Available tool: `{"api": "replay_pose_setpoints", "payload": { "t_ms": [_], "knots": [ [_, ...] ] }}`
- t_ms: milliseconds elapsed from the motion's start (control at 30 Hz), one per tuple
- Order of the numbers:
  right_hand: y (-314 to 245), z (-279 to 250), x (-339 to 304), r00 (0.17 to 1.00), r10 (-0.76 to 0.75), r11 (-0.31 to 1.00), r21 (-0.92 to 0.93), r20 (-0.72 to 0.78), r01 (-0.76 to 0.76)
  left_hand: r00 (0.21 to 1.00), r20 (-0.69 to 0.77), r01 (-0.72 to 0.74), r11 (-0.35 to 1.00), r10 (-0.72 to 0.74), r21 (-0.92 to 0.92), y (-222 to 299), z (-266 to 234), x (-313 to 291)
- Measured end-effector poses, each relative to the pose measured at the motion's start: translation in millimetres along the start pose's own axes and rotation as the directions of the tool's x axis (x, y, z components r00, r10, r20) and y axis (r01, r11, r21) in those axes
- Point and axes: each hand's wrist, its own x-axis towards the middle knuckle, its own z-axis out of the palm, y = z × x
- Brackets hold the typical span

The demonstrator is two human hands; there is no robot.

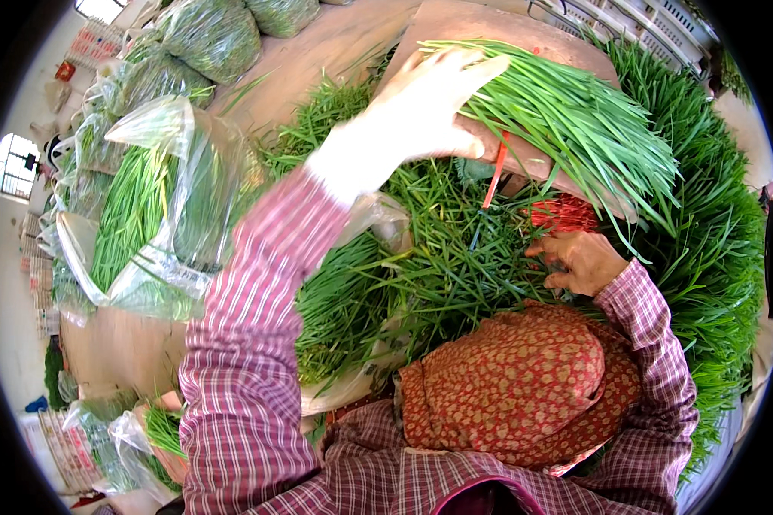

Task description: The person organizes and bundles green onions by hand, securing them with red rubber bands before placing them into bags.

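Note:
A bunch of long green chives [575,120] lies across a brown board [455,21]. My left hand [421,103], bright and washed out, is at the left end of the bunch with fingers spread and thumb apart. A red strip [495,172] hangs down from the board's near edge, below the bunch. My right hand [582,260] is lower right, just below a bundle of red ties [564,215]. Its fingers are loosely bent, with a gap between fingertips and thumb, and nothing shows in them. Loose green leaves [455,249] lie between my hands.
A thick mass of upright green chives [713,215] lines the right side. To the left stands a clear plastic bag [176,206] of chives. Filled bags [210,39] sit at the back left, white crates [653,30] at the back right. A red patterned cloth [507,378] covers my lap.

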Motion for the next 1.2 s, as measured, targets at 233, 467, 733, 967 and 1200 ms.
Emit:
{"api": "replay_pose_setpoints", "payload": {
  "t_ms": [233, 467, 733, 967, 1200],
  "knots": [
    [-71.8, 0.4, 59.6, 0.95, -0.214, 0.977, 0.062, 0.226, 0.206, 0.772, 0.266, 0.634, 0.726, -0.577, -0.266, 84.3, 80.4, -288.8],
    [-177.9, 66.6, 165.7, 0.898, -0.216, 0.966, -0.049, 0.384, 0.253, 0.085, 0.351, 0.699, -0.195, -0.932, -0.688, 112.8, 86.7, -409.4],
    [-250.7, 238.2, 150.7, 0.675, -0.098, 0.987, -0.014, 0.732, 0.158, -0.135, 0.211, 0.679, -0.245, -0.968, -0.692, 22.4, 17.8, -523.8],
    [-216.7, 296.4, 136.2, 0.416, 0.214, 0.905, -0.339, 0.884, 0.255, -0.046, -0.142, 0.627, 0.082, -0.989, -0.774, -26.9, -24.1, -558.8],
    [-247.8, 291.1, 126.8, 0.494, -0.169, 0.922, -0.04, 0.853, 0.384, 0.289, 0.003, 0.775, 0.232, -0.957, -0.588, 45.2, 21.0, -520.8]
  ]
}}
